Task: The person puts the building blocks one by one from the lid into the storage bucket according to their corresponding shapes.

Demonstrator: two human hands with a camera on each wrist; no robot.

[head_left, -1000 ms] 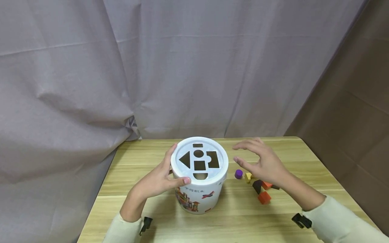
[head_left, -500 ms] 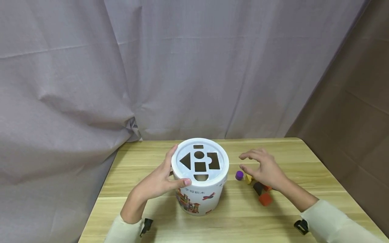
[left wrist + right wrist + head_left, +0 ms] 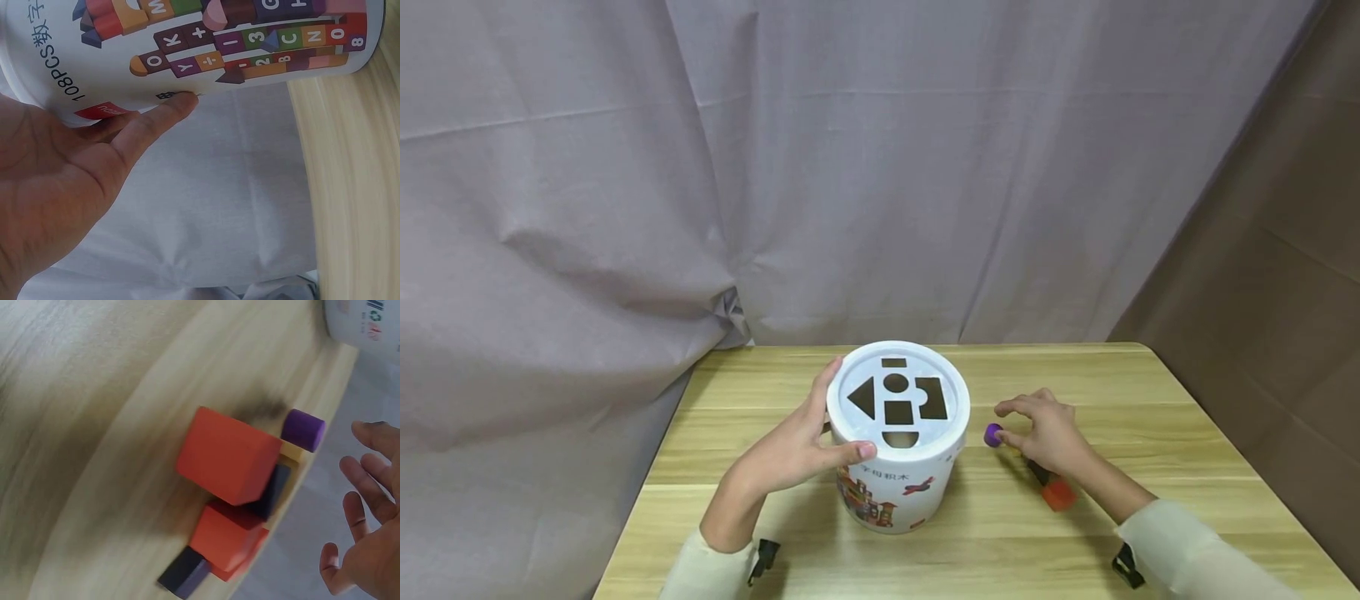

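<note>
A white bucket (image 3: 891, 487) with a shape-cut lid (image 3: 897, 398) stands on the wooden table (image 3: 760, 392). My left hand (image 3: 805, 442) grips its left side, thumb on the front rim and fingers round the back. In the left wrist view my fingers (image 3: 156, 122) lie against the printed bucket wall (image 3: 206, 50). My right hand (image 3: 1041, 429) hovers low over a small pile of blocks, fingers spread, fingertips next to a purple cylinder (image 3: 992, 434). The right wrist view shows the purple cylinder (image 3: 302, 430), an orange cube (image 3: 228, 455), a yellow block (image 3: 290, 452) and my right hand (image 3: 362, 537) holding nothing.
An orange block (image 3: 1058, 497) and a dark block (image 3: 1037, 473) lie by my right wrist. A second red block (image 3: 228, 540) and a dark purple one (image 3: 183, 573) sit in the pile. Grey curtain (image 3: 850, 167) hangs behind the table; a brown wall (image 3: 1262, 250) stands at the right.
My right hand has dropped from above the table down onto the block pile, fingers drawing in beside the purple cylinder. The left hand and bucket have stayed put.
</note>
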